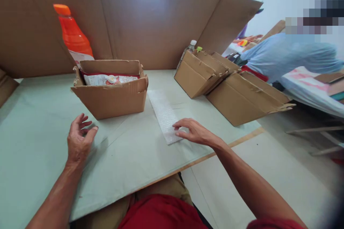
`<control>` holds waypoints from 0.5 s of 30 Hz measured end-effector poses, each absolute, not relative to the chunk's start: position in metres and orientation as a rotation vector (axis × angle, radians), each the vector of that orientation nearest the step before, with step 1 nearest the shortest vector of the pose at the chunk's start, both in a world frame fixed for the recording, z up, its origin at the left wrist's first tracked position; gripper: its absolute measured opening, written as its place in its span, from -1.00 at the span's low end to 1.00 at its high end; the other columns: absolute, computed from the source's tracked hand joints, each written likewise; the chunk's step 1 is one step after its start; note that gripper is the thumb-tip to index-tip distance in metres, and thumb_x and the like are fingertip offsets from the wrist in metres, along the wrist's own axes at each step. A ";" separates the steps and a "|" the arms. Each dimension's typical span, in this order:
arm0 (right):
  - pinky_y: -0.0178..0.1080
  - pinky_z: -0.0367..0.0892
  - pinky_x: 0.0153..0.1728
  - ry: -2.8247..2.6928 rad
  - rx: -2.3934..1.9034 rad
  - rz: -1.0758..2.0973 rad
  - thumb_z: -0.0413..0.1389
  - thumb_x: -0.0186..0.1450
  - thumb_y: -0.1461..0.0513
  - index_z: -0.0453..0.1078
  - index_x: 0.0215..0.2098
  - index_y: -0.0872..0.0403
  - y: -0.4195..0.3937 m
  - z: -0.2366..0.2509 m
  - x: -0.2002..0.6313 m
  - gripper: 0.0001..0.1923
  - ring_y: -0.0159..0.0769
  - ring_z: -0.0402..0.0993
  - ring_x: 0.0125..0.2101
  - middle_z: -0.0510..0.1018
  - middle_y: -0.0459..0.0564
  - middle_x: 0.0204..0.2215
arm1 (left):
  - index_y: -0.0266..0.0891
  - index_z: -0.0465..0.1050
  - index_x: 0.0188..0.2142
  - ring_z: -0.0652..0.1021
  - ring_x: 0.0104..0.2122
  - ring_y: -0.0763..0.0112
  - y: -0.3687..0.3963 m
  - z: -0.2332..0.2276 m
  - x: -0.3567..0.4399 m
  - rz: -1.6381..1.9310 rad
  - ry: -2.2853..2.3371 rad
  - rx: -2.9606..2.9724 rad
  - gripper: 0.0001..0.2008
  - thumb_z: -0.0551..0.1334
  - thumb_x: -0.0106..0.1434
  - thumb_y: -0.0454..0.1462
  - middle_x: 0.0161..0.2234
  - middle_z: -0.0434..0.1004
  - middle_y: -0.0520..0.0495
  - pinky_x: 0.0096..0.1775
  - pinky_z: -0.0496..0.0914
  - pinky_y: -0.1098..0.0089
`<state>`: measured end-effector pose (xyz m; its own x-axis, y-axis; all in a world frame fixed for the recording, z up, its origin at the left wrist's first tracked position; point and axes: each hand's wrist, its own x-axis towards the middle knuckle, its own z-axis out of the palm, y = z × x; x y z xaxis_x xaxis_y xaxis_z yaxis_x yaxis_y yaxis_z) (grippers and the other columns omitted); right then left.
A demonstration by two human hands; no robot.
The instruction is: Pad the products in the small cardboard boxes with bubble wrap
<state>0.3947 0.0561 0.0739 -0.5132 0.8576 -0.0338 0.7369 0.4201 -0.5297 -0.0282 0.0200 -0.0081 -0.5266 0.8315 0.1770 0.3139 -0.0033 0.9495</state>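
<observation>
My right hand (195,133), fingers spread, presses the bubble wrap strip (164,114); flat pressure suits. Left hand (79,141) loosely curled, empty.

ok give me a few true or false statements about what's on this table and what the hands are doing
1. The right hand rests its fingers on the bubble wrap strip. True.
2. The left hand holds the orange bottle. False: it is empty and half open above the table, while the bottle stands behind the open box.
3. The open box has something inside. True: a white and red packet lies in it.
4. The two empty boxes stand to the left of the open box. False: they lie tipped over to its right.
5. A cardboard screen stands at the back of the table. True.
</observation>
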 end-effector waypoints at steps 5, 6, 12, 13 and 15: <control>0.05 0.33 0.17 -2.377 -1.289 0.678 0.19 0.33 0.06 0.43 0.15 -0.06 0.024 0.085 0.417 -0.56 -0.09 0.45 0.12 0.57 0.03 0.09 | -0.24 0.47 0.07 0.59 -0.06 0.11 0.009 0.010 -0.023 1.538 2.120 1.355 -0.51 0.33 0.14 -0.20 0.11 0.47 -0.14 -0.05 0.53 0.08; 0.07 0.29 0.21 -2.419 -1.281 0.678 0.21 0.31 0.09 0.38 0.22 -0.06 0.024 0.083 0.420 -0.49 -0.07 0.41 0.17 0.52 0.04 0.16 | -0.23 0.48 0.06 0.59 -0.06 0.12 0.005 0.015 -0.018 1.535 2.147 1.405 -0.54 0.31 0.15 -0.21 0.11 0.47 -0.13 -0.08 0.54 0.08; 0.12 0.15 0.31 -2.677 -1.171 0.705 0.17 0.19 0.32 0.17 0.39 -0.06 0.018 0.060 0.432 -0.20 -0.05 0.21 0.33 0.33 0.05 0.33 | -0.17 0.48 0.05 0.57 -0.05 0.11 -0.039 0.037 0.034 1.266 1.916 1.929 -0.64 0.26 0.26 -0.18 0.03 0.54 -0.13 -0.12 0.55 0.13; 0.13 0.14 0.31 -2.681 -1.169 0.696 0.16 0.19 0.33 0.16 0.39 -0.05 0.014 0.057 0.435 -0.19 -0.04 0.19 0.34 0.31 0.06 0.34 | -0.15 0.48 0.05 0.57 -0.05 0.12 -0.048 0.037 0.046 1.191 1.812 2.008 -0.66 0.25 0.28 -0.19 0.01 0.55 -0.13 -0.11 0.55 0.14; 0.14 0.15 0.31 -2.668 -1.175 0.669 0.13 0.18 0.35 0.16 0.39 -0.05 0.005 0.053 0.445 -0.19 -0.04 0.17 0.35 0.28 0.07 0.36 | -0.14 0.49 0.04 0.57 -0.03 0.15 -0.062 0.034 0.070 1.051 1.591 2.138 -0.69 0.21 0.31 -0.24 -0.01 0.57 -0.13 -0.05 0.53 0.15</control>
